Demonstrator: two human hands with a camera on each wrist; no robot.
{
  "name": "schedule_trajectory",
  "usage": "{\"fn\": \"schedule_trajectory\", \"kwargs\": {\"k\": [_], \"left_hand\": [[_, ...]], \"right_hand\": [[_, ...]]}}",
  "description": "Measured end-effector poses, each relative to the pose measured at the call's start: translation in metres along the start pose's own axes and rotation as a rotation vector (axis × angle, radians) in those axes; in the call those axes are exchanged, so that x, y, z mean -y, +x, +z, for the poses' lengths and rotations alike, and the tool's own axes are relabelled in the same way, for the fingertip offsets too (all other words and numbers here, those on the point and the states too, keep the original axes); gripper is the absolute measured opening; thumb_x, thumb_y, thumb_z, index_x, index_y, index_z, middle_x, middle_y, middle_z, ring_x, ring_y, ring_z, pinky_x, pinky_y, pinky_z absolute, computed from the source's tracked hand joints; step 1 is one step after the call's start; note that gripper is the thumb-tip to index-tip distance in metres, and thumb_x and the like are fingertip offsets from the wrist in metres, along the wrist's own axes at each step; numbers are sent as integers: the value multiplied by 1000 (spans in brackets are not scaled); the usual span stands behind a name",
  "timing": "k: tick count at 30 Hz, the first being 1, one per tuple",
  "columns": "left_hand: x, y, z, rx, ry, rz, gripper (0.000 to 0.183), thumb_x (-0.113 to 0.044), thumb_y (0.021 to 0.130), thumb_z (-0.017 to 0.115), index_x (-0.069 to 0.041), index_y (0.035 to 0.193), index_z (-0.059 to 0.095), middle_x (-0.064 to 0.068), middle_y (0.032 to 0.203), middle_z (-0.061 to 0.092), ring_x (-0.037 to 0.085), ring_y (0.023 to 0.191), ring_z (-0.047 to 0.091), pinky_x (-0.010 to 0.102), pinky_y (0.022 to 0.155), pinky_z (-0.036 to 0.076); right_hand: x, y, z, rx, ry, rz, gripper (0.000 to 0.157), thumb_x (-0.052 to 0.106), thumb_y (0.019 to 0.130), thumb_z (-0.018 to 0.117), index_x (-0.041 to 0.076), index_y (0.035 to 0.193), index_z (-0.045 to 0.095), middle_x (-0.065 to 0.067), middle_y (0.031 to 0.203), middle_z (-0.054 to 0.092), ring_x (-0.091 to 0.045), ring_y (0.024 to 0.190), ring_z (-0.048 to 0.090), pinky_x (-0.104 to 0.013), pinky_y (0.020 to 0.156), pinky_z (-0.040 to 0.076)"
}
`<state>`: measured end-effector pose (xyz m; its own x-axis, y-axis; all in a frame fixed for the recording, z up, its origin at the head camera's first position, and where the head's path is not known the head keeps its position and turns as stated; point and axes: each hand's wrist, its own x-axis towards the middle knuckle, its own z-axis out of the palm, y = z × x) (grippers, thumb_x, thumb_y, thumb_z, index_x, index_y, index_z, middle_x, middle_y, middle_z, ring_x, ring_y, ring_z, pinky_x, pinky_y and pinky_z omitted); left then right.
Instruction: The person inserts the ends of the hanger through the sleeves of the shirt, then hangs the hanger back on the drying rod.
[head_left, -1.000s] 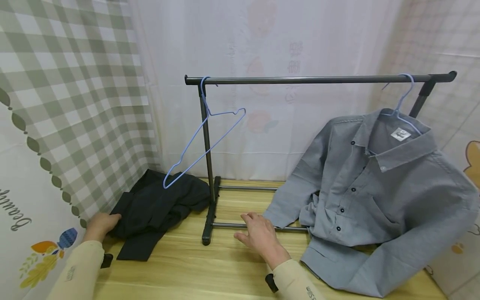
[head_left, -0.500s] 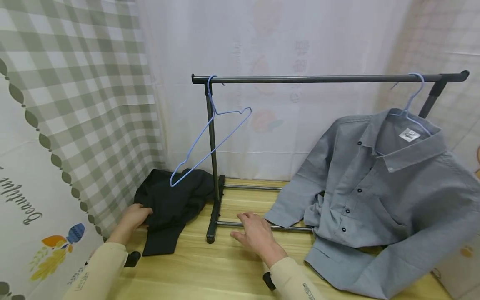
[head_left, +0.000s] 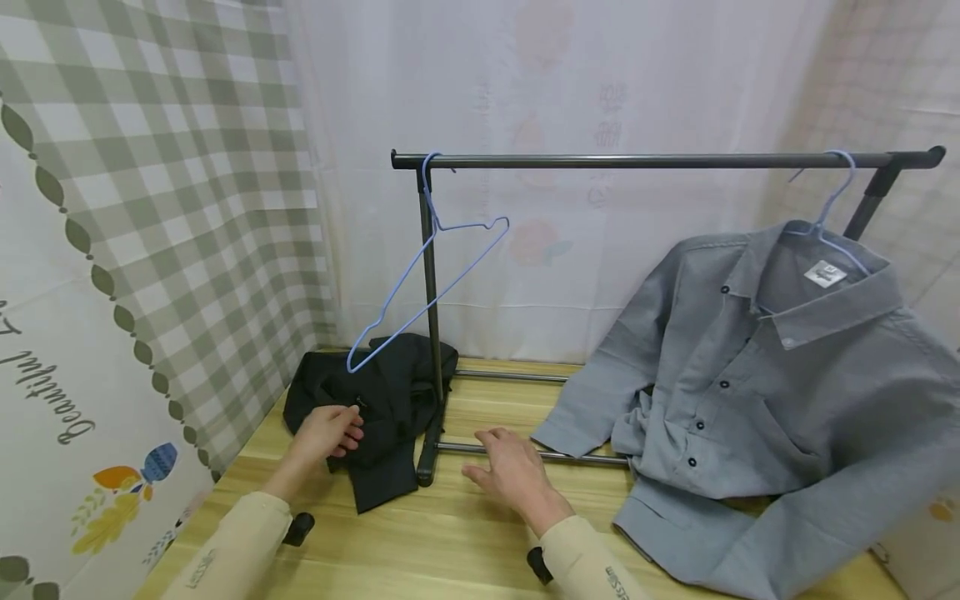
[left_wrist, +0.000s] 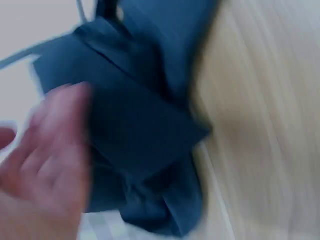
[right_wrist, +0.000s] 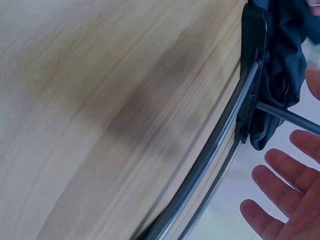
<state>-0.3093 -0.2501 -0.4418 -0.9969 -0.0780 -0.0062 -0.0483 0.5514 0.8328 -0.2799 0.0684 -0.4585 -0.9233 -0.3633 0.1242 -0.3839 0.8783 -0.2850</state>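
In the head view a crumpled black garment [head_left: 390,425] lies on the table at the left, beside and behind the rack's left leg. My left hand [head_left: 321,435] is at its near left side with fingers lightly bent. In the left wrist view that hand [left_wrist: 50,155] is blurred, thumb and fingers apart, beside the dark cloth [left_wrist: 135,120], nothing held between them. My right hand [head_left: 517,475] hovers with spread fingers by the rack's lower front bar. Spread, unoccupied fingers of the right hand [right_wrist: 295,195] also show in the right wrist view.
A black clothes rack [head_left: 600,161] stands on the wooden table [head_left: 450,542]. A bare blue wire hanger [head_left: 468,265] hangs at its left end, above the garment. On the right, a grey button-up shirt [head_left: 720,350] hangs from another hanger. A checked cloth [head_left: 202,167] covers the left side.
My left hand has moved right from the garment's left edge, the black garment shifting right toward the rack, and its fingers have come off the cloth. The right hand stays nearly still.
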Motion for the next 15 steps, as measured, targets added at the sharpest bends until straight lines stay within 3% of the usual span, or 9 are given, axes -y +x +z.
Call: {"fn": "schedule_trajectory", "kwargs": {"k": [2, 4, 6, 9, 12, 15], "left_hand": [[7, 3, -13, -176, 56, 64, 41, -29, 106, 45, 4, 98, 68, 8, 80, 67, 18, 66, 63, 34, 61, 50], [19, 9, -27, -365, 126, 123, 39, -27, 106, 44, 3, 98, 67, 12, 81, 67, 24, 68, 62, 37, 64, 48], [30, 14, -43, -446, 201, 134, 37, -25, 106, 41, 4, 107, 65, 19, 89, 66, 30, 72, 61, 43, 66, 47], [45, 21, -63, -400, 340, 105, 36, -16, 105, 38, 7, 127, 55, 28, 106, 62, 37, 76, 59, 48, 64, 46], [55, 26, -79, -231, 514, 109, 40, -3, 100, 41, 9, 138, 45, 35, 118, 56, 42, 84, 59, 48, 64, 47], [61, 31, -85, -99, 612, 147, 53, 6, 93, 49, 11, 144, 36, 40, 128, 48, 53, 104, 53, 55, 76, 47]], "right_hand": [[-1, 0, 0, 4, 0, 3, 62, 48, 92, 68, 9, 138, 57, -15, 135, 57, -35, 124, 54, -55, 99, 43], [-2, 0, 0, 7, -1, 4, 61, 48, 92, 68, 9, 138, 57, -16, 135, 57, -35, 124, 54, -55, 100, 43], [-3, 1, 0, 5, -8, -1, 61, 48, 92, 68, 9, 138, 57, -16, 135, 57, -35, 123, 54, -54, 99, 43], [-3, 1, 1, 2, -21, -11, 62, 48, 92, 68, 9, 138, 57, -16, 134, 58, -35, 123, 54, -54, 99, 44], [0, 3, 3, 8, -39, -26, 63, 49, 92, 67, 9, 139, 56, -16, 135, 58, -35, 123, 54, -53, 98, 44], [8, 6, 5, 16, -66, -49, 62, 49, 91, 68, 9, 138, 57, -14, 133, 59, -35, 122, 55, -51, 97, 46]]}}
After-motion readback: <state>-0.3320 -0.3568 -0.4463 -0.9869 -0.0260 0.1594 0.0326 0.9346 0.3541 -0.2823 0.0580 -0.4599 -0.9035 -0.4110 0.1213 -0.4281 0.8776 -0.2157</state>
